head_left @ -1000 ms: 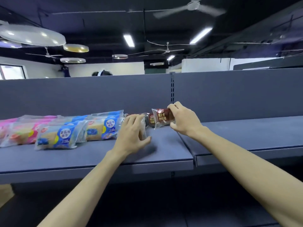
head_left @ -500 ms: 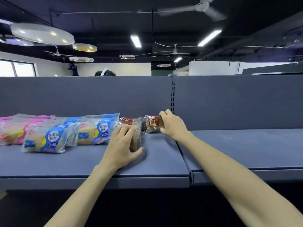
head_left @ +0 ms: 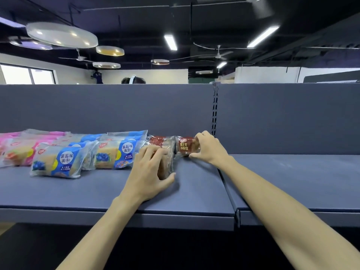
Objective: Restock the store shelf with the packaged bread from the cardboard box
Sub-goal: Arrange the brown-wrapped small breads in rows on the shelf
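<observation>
The right hand (head_left: 209,148) pinches a brown bread pack (head_left: 186,148) at its fingertips; the left hand (head_left: 151,171) cups another brown pack (head_left: 165,164) under curled fingers, just left.

The left hand (head_left: 150,172) covered most of a brown bread pack (head_left: 165,162), hiding its label. The right hand (head_left: 209,148) hid the right end of another brown bread pack (head_left: 186,148). The pink bread packs (head_left: 13,151) were cut off by the left edge. Rear blue bread packs (head_left: 128,135) sat mostly behind the front ones. Small print on the wrappers was unreadable. A person's head (head_left: 133,80) barely showed above the shelf's back panel (head_left: 97,108).
</observation>
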`<action>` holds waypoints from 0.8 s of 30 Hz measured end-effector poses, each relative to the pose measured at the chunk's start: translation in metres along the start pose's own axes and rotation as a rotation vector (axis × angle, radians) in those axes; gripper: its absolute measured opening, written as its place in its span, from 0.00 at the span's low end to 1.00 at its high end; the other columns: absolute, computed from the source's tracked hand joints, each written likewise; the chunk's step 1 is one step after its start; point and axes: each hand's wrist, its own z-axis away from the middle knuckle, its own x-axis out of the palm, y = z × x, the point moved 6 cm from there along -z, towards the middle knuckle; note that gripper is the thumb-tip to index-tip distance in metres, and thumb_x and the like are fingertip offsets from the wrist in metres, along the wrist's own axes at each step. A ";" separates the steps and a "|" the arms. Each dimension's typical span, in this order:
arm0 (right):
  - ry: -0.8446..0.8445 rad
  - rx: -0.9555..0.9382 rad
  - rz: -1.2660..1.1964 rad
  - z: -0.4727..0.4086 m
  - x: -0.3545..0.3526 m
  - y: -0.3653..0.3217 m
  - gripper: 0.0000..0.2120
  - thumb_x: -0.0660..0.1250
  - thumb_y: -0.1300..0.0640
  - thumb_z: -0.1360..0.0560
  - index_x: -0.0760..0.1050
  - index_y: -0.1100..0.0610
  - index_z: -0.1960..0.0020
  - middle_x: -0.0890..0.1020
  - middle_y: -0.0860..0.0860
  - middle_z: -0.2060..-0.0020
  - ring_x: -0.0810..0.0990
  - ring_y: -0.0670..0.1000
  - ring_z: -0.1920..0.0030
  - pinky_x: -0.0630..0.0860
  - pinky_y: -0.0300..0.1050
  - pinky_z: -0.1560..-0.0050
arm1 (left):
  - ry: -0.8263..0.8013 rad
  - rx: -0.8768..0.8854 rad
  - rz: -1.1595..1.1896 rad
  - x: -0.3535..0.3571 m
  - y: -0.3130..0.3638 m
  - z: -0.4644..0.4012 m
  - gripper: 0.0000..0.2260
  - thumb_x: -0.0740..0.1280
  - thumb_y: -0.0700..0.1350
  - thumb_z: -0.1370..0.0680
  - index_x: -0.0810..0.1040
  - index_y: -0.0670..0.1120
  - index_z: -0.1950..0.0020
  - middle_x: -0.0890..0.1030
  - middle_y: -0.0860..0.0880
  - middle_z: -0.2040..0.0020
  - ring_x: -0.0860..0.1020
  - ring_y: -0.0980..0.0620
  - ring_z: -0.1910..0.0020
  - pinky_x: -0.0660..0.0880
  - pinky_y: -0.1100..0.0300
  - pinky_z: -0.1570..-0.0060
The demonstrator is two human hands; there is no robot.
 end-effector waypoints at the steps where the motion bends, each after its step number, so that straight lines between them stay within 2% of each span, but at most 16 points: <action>1: -0.006 -0.011 0.000 0.000 0.001 0.001 0.26 0.77 0.43 0.33 0.73 0.56 0.43 0.73 0.52 0.46 0.77 0.57 0.50 0.74 0.53 0.44 | 0.000 0.001 -0.001 0.000 0.000 0.000 0.24 0.69 0.59 0.32 0.75 0.48 0.41 0.73 0.52 0.42 0.68 0.48 0.39 0.65 0.54 0.37; 11: 0.062 -0.025 -0.012 -0.003 0.001 0.004 0.24 0.78 0.48 0.33 0.71 0.56 0.46 0.71 0.51 0.48 0.77 0.57 0.55 0.77 0.52 0.51 | 0.011 -0.001 0.014 0.002 -0.001 0.000 0.23 0.69 0.59 0.32 0.75 0.48 0.42 0.72 0.52 0.43 0.67 0.49 0.39 0.64 0.55 0.37; 17: 0.063 -0.011 0.154 -0.003 0.003 -0.002 0.28 0.76 0.41 0.33 0.69 0.53 0.42 0.72 0.50 0.45 0.77 0.54 0.48 0.71 0.46 0.58 | 0.003 -0.010 0.022 0.001 0.000 0.001 0.23 0.69 0.59 0.32 0.75 0.49 0.42 0.71 0.54 0.43 0.67 0.50 0.39 0.62 0.59 0.37; 20: 0.025 -0.011 0.149 -0.002 0.004 -0.005 0.32 0.76 0.40 0.35 0.68 0.52 0.40 0.71 0.50 0.43 0.77 0.55 0.47 0.71 0.47 0.58 | 0.000 -0.009 0.026 0.000 0.000 0.001 0.23 0.69 0.59 0.32 0.74 0.49 0.42 0.71 0.54 0.43 0.66 0.51 0.39 0.61 0.59 0.37; 24: -0.013 -0.029 0.120 0.001 0.002 -0.009 0.32 0.76 0.39 0.35 0.69 0.51 0.38 0.72 0.49 0.43 0.77 0.54 0.46 0.76 0.49 0.54 | 0.003 -0.004 0.023 -0.001 0.001 0.002 0.22 0.68 0.59 0.32 0.74 0.49 0.43 0.71 0.54 0.43 0.66 0.51 0.40 0.60 0.60 0.37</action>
